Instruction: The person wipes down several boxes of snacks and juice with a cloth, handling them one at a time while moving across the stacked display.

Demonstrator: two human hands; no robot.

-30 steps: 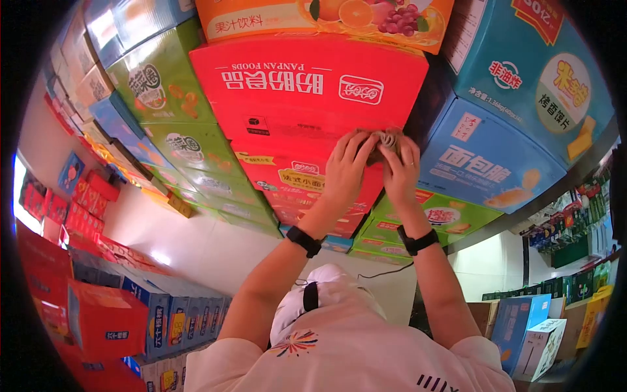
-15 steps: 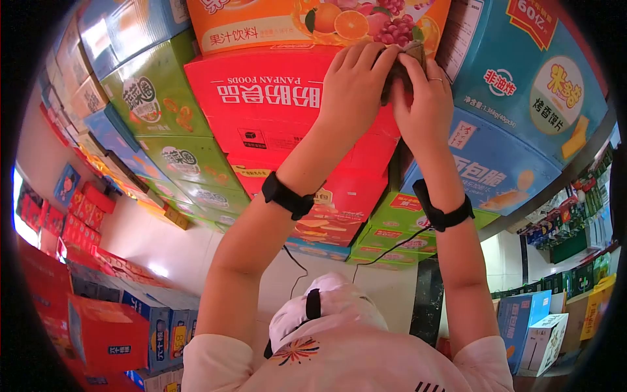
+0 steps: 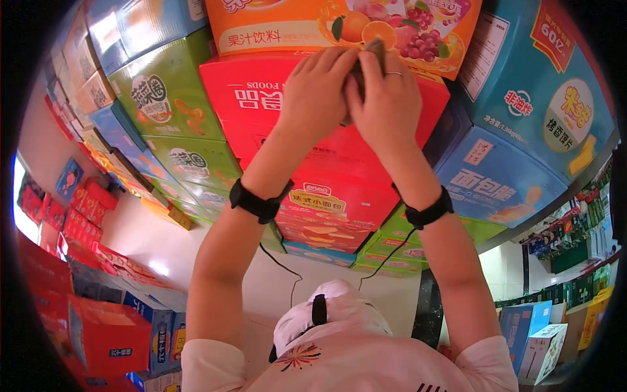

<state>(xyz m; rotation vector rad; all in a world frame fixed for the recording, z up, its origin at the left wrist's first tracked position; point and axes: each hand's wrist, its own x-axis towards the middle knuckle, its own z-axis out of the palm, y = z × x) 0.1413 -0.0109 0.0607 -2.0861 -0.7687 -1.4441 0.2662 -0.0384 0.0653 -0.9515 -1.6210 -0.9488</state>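
My left hand [image 3: 320, 88] and my right hand [image 3: 390, 98] lie close together on the upper part of a red carton [image 3: 241, 98] with upside-down lettering. Between them is a bunched, dark greyish-brown cloth [image 3: 375, 47], mostly hidden by my fingers. The fingers of both hands are closed around it, with the right thumb along its near side. A ring shows on one right finger. Just beyond my fingertips stands an orange juice-drink carton [image 3: 287, 32] printed with fruit. Black bands [image 3: 258, 201] circle both wrists, with thin cables hanging from them.
Green cartons [image 3: 170, 85] are stacked on the left. A teal carton [image 3: 522, 78] sits above a blue one [image 3: 503, 173] on the right. More boxes [image 3: 108, 333] stand at the lower left, with shelves of goods [image 3: 575, 228] far right. A white cap [image 3: 333, 310] shows low in the middle.
Both hands have slid left across the red carton with the cloth between them, baring its right end. The view has shifted slightly, so the cartons sit a little farther right.
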